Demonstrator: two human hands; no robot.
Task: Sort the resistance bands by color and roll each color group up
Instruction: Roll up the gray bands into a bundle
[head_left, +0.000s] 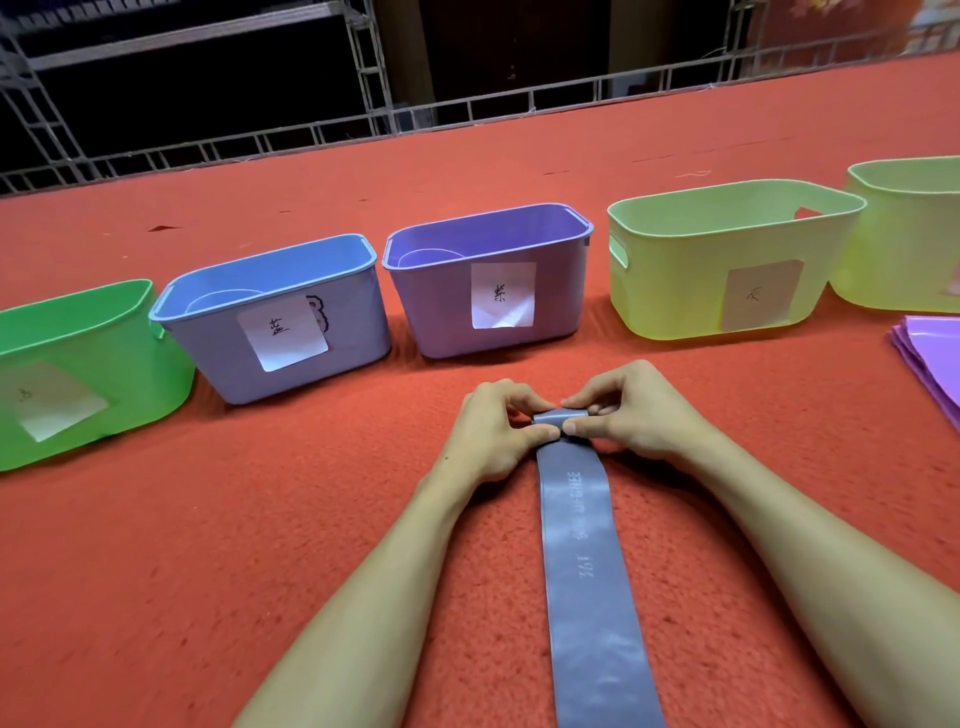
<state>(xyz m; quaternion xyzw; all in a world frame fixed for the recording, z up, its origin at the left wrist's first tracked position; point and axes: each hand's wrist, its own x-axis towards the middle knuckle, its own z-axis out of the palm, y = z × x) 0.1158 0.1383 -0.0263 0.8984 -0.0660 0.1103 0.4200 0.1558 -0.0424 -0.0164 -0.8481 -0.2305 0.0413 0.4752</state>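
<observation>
A grey-blue resistance band (582, 561) lies flat on the red carpet, running from the bottom edge away from me. Its far end is curled into a small roll (558, 418). My left hand (496, 431) pinches the left side of that roll with thumb and fingers. My right hand (631, 415) pinches its right side the same way. A stack of purple bands (930, 358) lies at the right edge, partly cut off.
A row of labelled plastic bins stands beyond my hands: green (78, 374), blue (280, 322), purple (488, 280), yellow-green (732, 260) and another yellow-green one (904, 234). Metal railing (311, 135) borders the carpet's far edge.
</observation>
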